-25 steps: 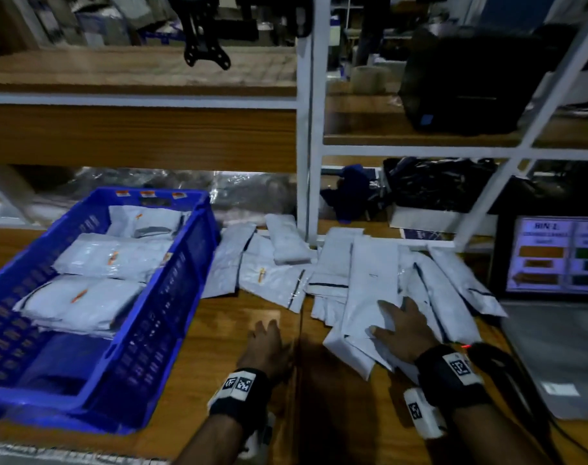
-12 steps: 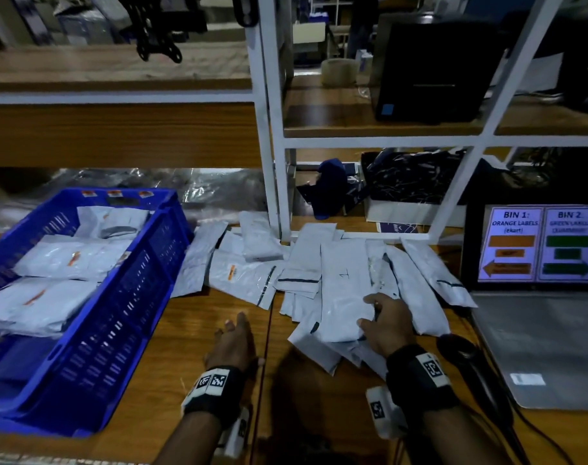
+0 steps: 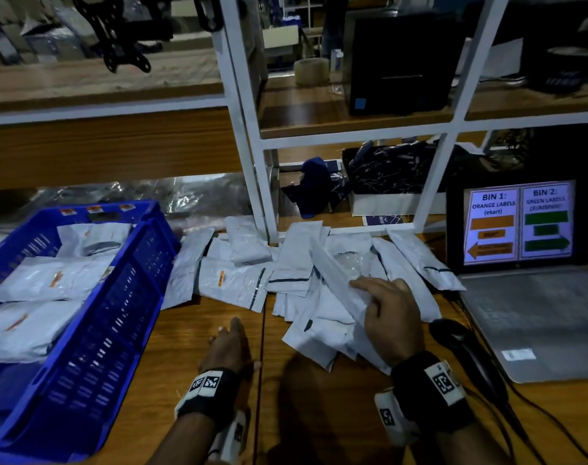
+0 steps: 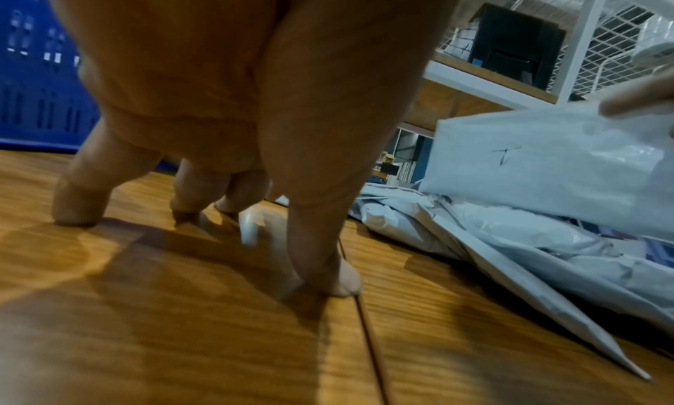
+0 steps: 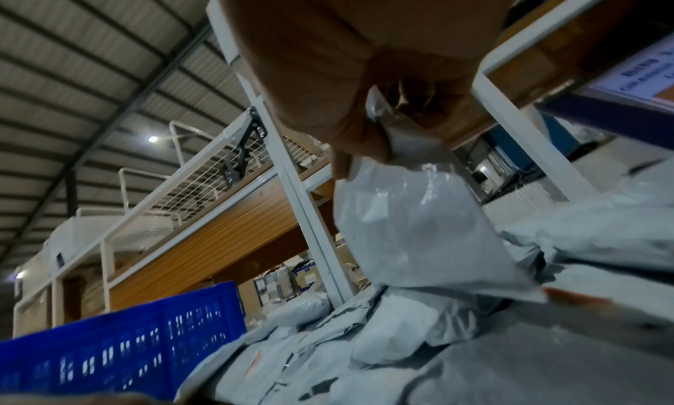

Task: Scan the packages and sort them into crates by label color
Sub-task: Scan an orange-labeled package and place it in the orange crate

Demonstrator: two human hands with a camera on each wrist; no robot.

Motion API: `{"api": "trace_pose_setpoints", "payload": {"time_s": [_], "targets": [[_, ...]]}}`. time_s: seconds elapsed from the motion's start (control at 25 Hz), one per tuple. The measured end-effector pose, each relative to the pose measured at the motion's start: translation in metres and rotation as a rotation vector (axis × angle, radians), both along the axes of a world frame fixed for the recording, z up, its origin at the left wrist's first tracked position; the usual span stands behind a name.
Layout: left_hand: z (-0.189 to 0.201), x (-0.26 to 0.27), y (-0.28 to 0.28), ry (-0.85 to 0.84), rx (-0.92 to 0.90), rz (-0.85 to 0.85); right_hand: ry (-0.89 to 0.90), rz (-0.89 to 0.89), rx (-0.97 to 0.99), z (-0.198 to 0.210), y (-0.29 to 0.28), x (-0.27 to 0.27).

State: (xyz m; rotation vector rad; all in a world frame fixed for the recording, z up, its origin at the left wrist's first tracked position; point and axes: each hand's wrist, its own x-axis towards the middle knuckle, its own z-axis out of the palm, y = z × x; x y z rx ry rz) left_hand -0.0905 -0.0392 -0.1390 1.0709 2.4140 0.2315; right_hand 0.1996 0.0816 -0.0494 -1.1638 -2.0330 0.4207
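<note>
Right hand lifts a grey mailer off the pile

The right hand (image 3: 391, 317) pinches one crinkly plastic package (image 3: 336, 280) by its edge, tilted above the heap of flat grey packages (image 3: 238, 283) on the wooden table (image 3: 145, 380). The left hand (image 3: 227, 347) rests spread, fingertips (image 4: 76, 209) on wood. At the left, a slotted blue crate (image 3: 118, 330) holds orange-labelled packets (image 3: 54, 280).

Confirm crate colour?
Blue, with slotted sides; the crate shows best in the head view.
</note>
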Motion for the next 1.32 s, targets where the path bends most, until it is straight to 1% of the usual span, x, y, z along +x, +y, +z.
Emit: {"api": "trace_pose_setpoints", "payload": {"time_s": [0.04, 0.12, 0.28, 0.36, 0.4, 0.44, 0.52, 0.56, 0.64, 0.72, 0.8, 0.92, 0.96, 1.04, 1.12, 1.16, 1.24, 1.32], "targets": [[0.000, -0.001, -0.001, -0.004, 0.016, 0.000, -0.021, 0.047, 0.028, 0.002, -0.002, -0.002], [-0.002, -0.002, -0.005, -0.002, 0.035, -0.003, -0.078, 0.162, -0.009, 0.003, -0.007, -0.009], [-0.003, -0.002, -0.006, 0.000, 0.046, -0.018, -0.286, 0.327, -0.260, -0.010, -0.014, -0.015], [0.000, -0.002, -0.005, -0.001, 0.026, -0.013, -0.350, 0.363, -0.316, -0.015, -0.019, -0.014], [-0.001, -0.001, -0.005, -0.004, 0.013, -0.004, -0.336, 0.355, -0.331, -0.019, -0.022, -0.013], [0.001, 0.001, -0.006, -0.009, 0.009, 0.002, -0.282, 0.327, -0.342, -0.024, -0.023, -0.011], [0.004, 0.006, -0.014, -0.021, 0.024, 0.029, -0.194, 0.192, -0.323, -0.035, -0.022, -0.010], [0.005, 0.009, -0.017, -0.025, 0.032, 0.040, -0.192, 0.102, -0.284, -0.039, -0.020, -0.010], [0.010, 0.015, -0.024, -0.032, 0.042, 0.067, -0.269, -0.048, -0.219, -0.044, -0.015, -0.011], [0.012, 0.018, -0.027, -0.035, 0.058, 0.100, -0.359, -0.136, -0.217, -0.045, -0.010, -0.015], [0.014, 0.020, -0.027, -0.037, 0.060, 0.117, -0.398, -0.160, -0.254, -0.047, -0.003, -0.015], [0.021, 0.022, -0.025, -0.040, 0.060, 0.123, -0.421, -0.104, -0.266, -0.050, 0.007, -0.010], [0.027, 0.025, -0.022, -0.061, 0.099, 0.135, -0.426, -0.098, -0.272, -0.048, 0.009, -0.009], [0.040, 0.038, -0.013, -0.136, 0.248, 0.167, -0.421, -0.110, -0.304, -0.047, 0.008, -0.007], [0.048, 0.057, -0.002, -0.243, 0.368, 0.116, -0.403, -0.107, -0.328, -0.045, 0.005, -0.003], [0.051, 0.066, 0.002, -0.289, 0.411, 0.056, -0.379, -0.104, -0.329, -0.043, 0.003, -0.001], [0.043, 0.076, 0.009, -0.322, 0.426, -0.031, -0.271, -0.129, -0.340, -0.038, 0.001, 0.008], [0.036, 0.080, 0.015, -0.323, 0.437, -0.005, -0.180, -0.234, -0.358, -0.031, 0.003, 0.027]]}}
